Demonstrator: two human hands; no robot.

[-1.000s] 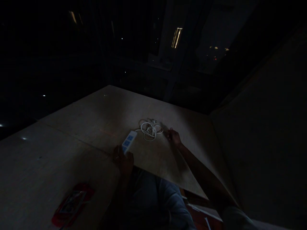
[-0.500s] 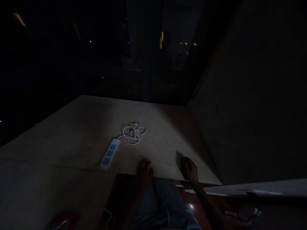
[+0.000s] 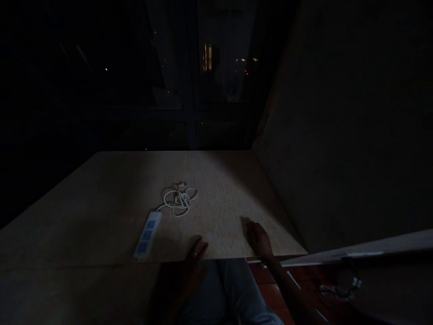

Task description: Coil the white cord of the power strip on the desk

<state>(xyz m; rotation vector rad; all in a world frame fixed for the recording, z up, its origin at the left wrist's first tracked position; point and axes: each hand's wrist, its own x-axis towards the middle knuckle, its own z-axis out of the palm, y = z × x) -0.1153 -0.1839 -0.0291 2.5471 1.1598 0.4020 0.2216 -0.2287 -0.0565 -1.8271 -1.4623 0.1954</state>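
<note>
The scene is very dark. A white power strip (image 3: 147, 235) with blue sockets lies on a pale wooden board (image 3: 219, 203), its white cable coiled (image 3: 178, 198) just beyond it. My left hand (image 3: 196, 255) rests at the board's near edge, fingers stretched forward, a ring on one finger, holding nothing. My right hand (image 3: 260, 239) lies on the board near its right front corner, fingers loosely curled, nothing visible in them. Both hands are apart from the power strip.
A large upright board (image 3: 338, 135) stands on the right. Another flat panel (image 3: 67, 289) lies at the lower left. A thin board edge (image 3: 355, 255) runs along the lower right, above a reddish floor with a small cable. Dark windows with distant lights are behind.
My left hand has let go of the power strip, which now lies on the board. Both hands have drawn back to the near edge. The view has turned right.
</note>
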